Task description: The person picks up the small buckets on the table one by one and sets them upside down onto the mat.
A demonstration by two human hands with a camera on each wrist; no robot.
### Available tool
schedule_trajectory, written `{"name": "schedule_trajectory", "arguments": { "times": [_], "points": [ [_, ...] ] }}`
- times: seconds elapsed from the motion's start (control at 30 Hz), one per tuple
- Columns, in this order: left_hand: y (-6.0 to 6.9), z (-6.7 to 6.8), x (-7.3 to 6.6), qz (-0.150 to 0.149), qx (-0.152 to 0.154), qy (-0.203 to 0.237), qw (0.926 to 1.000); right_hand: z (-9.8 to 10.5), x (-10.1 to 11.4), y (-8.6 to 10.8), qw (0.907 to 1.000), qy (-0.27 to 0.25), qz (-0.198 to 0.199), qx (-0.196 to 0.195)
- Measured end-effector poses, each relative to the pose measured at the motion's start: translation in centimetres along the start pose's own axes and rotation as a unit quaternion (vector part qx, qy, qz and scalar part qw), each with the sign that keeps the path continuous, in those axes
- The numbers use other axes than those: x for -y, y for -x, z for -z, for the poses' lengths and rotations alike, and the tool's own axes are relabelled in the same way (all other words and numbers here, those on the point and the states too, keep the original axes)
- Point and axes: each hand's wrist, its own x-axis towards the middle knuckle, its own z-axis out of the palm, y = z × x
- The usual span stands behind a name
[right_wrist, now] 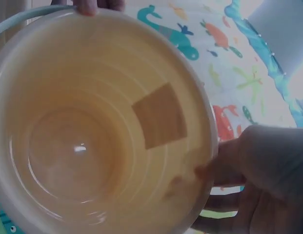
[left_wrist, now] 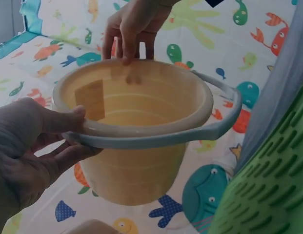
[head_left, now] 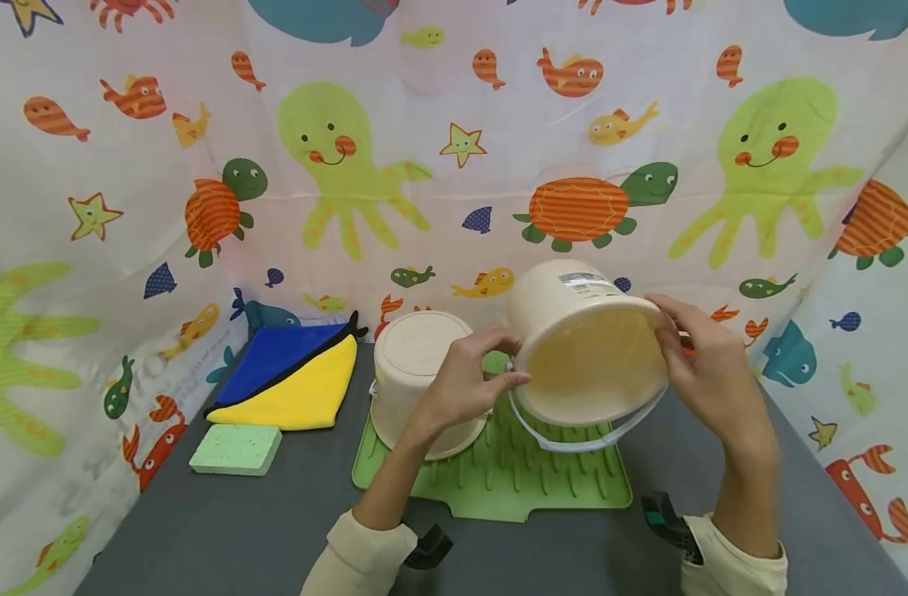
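Note:
A cream bucket [head_left: 550, 298] is held tilted above a green ribbed drying mat [head_left: 528, 484], its mouth facing me and its label on the upper side. My left hand [head_left: 468, 377] pinches the rim beside the handle joint, thumb toward the inside in the left wrist view. On the opposite side my right hand [head_left: 710, 364] grips the rim, with the thumb inside and fingers outside. The pale handle [head_left: 573, 445] hangs below the mouth. A second cream bucket [head_left: 416, 348] stands upside down on the mat's left part, partly hidden by my left hand.
Left of the mat lie a folded blue and yellow cloth [head_left: 297, 389] and a light green sponge [head_left: 236, 449] on the dark grey table [head_left: 200, 538]. A curtain [head_left: 439, 199] printed with sea animals rises behind and at both sides.

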Motion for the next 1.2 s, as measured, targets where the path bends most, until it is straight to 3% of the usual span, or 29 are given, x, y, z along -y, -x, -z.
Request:
{"name": "schedule_trajectory", "arguments": {
  "times": [0.1,0.27,0.47,0.57,0.67,0.8,1.0,1.2],
  "points": [
    [0.0,-0.2,-0.1,-0.026,0.01,-0.017,0.9995,0.1,0.2,-0.1,0.9999,0.012,0.011,-0.003],
    [0.0,-0.5,-0.2,-0.042,-0.004,-0.038,0.9984,0.5,1.2,-0.4,0.9993,0.017,0.031,-0.012],
    [0.2,-0.9,0.2,-0.026,-0.02,-0.045,0.9985,0.5,2.1,-0.2,0.9987,0.012,0.048,-0.012],
    [0.1,-1.0,0.3,-0.013,-0.027,-0.035,0.9989,0.4,2.3,0.0,0.9987,0.014,0.04,-0.027],
    [-0.1,-1.1,0.4,-0.015,-0.043,-0.053,0.9975,0.2,2.3,-0.1,0.998,0.018,0.037,-0.047],
    [-0.9,-1.3,0.6,-0.038,-0.072,-0.111,0.9904,-0.7,2.1,-0.5,0.9968,0.023,0.044,-0.063],
    [-2.3,-2.0,0.3,-0.058,-0.089,-0.173,0.9791,-3.3,1.3,-1.3,0.9963,0.034,0.046,-0.063],
    [-4.5,-1.9,0.0,-0.079,-0.066,-0.243,0.9646,-6.0,-0.2,-2.1,0.9918,0.044,0.063,-0.102]
  ]
}}
